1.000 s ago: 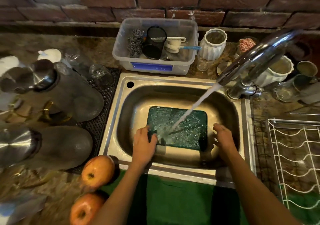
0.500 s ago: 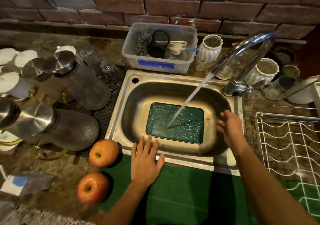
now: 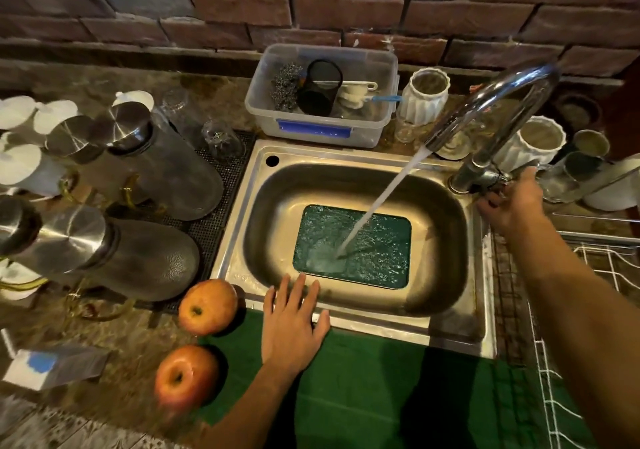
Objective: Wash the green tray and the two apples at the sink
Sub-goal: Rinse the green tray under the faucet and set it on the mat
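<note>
The green tray (image 3: 377,240) lies flat on the bottom of the steel sink (image 3: 450,324), and water from the tap (image 3: 491,102) streams onto it. Two red-yellow apples sit on the counter left of the sink, one (image 3: 207,306) by the sink's front corner and the other (image 3: 185,376) nearer to me. My left hand (image 3: 291,324) rests flat on the sink's front rim, fingers spread, holding nothing. My right hand (image 3: 512,202) is at the tap's base, fingers curled around the tap handle (image 3: 498,180).
A clear tub (image 3: 322,130) with scrubbers and a black cup stands behind the sink. Frosted jars with steel lids (image 3: 162,161) and upturned glasses crowd the left counter. White ribbed cups (image 3: 424,98) sit by the tap. A white wire rack (image 3: 595,282) is at the right. Green cloth (image 3: 381,389) lies in front.
Both hands left the tray in the sink. My left hand drew back onto the front rim; my right hand rose to the tap's base. The view pulled back.
</note>
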Demonstrator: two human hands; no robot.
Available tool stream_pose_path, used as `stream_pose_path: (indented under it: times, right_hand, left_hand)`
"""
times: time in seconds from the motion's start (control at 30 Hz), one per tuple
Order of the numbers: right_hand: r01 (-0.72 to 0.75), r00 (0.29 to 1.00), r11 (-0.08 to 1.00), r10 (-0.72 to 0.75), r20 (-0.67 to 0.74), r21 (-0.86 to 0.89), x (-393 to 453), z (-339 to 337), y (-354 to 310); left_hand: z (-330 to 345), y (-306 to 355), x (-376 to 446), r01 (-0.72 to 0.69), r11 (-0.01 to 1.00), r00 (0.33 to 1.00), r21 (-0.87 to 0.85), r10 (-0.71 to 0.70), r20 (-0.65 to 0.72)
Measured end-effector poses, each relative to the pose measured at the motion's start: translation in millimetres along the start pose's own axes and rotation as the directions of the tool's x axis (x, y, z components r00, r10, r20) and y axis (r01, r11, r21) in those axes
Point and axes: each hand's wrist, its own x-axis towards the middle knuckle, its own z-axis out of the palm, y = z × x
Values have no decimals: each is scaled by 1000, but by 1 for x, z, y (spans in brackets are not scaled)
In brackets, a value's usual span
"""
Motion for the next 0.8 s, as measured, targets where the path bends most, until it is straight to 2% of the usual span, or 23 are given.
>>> stream_pose_path:
  times: [0.17,0.33,0.47,0.53,0.67,0.8]
  right_hand:
    - [-24,997,996,18,77,87,-3,1,2]
    - [-56,995,992,46,92,110,-5,3,-6]
    - [-50,993,977,27,112,205,-6,7,-5]
    - [-17,997,972,-2,78,233,-2,8,-3]
    - [90,992,964,-63,-112,250,0,16,-4]
    - [166,968,965,-120,-221,202,-1,22,-3]
  left_hand:
    - [2,0,0,-12,1000,999,-14,11,-33]
    - [2,-1,1,-14,1000,999,-26,13,-43]
    - [3,-2,1,-17,999,999,-33,16,-44]
    - [3,-1,2,-16,999,999,-32,15,-35]
    - [2,0,2,-10,999,1000,-42,9,-27]
    - [0,0,3,-15,999,1000,-35,14,-28]
